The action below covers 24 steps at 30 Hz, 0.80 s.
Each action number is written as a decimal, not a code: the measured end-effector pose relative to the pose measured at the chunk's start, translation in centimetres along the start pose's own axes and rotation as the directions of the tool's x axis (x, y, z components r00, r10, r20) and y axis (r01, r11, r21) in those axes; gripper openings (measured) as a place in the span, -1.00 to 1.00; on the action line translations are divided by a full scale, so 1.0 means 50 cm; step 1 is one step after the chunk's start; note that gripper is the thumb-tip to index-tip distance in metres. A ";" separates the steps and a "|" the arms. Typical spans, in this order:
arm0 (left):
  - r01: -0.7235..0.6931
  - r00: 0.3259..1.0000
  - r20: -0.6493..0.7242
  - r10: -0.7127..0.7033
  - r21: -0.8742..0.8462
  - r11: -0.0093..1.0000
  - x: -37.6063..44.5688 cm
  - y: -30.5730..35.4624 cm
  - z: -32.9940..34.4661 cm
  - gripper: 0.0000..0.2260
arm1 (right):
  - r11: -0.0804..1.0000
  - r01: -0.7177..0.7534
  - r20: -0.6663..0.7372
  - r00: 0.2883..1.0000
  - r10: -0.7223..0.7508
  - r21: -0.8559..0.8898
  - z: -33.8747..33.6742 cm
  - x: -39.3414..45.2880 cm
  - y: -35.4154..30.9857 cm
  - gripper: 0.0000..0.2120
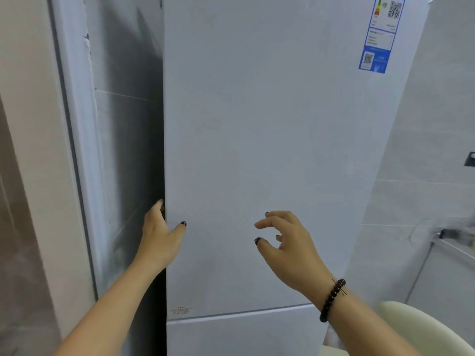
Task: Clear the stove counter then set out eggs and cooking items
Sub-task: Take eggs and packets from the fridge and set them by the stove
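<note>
A tall white fridge fills the view, its upper door (257, 137) closed against the body. My left hand (160, 232) grips the door's left edge, with the fingers hooked behind the edge and the thumb on the front face. My right hand (285, 240) hovers in front of the door at about the same height, fingers loosely curled, holding nothing and apart from the surface. A dark bead bracelet sits on my right wrist. No eggs or cooking items are in view.
A lower fridge door (244, 335) lies below a seam. A grey tiled wall (123, 150) and a pale door frame (38, 150) stand to the left. A blue energy label (380, 34) sits at the door's top right. A cream rounded object (421, 327) is at the bottom right.
</note>
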State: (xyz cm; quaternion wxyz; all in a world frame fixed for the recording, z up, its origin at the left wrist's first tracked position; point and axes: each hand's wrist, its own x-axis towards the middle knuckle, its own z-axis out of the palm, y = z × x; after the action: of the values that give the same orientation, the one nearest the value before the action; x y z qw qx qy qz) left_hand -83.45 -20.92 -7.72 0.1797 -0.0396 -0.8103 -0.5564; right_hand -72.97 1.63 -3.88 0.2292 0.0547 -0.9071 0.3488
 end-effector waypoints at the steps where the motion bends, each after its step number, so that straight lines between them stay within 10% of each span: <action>1: 0.003 1.000 0.009 -0.002 -0.019 1.000 0.003 -0.003 0.002 -0.44 | 1.000 0.002 0.008 1.000 -0.002 0.002 0.008 0.003 0.001 -0.79; 24: 0.093 0.995 -0.023 -0.093 -0.008 0.996 -0.050 -0.009 0.003 -0.48 | 0.998 -0.003 0.061 0.998 0.007 -0.055 -0.008 -0.069 -0.001 -0.76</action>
State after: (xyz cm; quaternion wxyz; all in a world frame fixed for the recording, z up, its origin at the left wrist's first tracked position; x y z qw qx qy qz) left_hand -81.27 -20.62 -8.99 0.1627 0.0040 -0.8072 -0.5675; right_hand -69.77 1.65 -5.17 0.2020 0.0566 -0.9231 0.3223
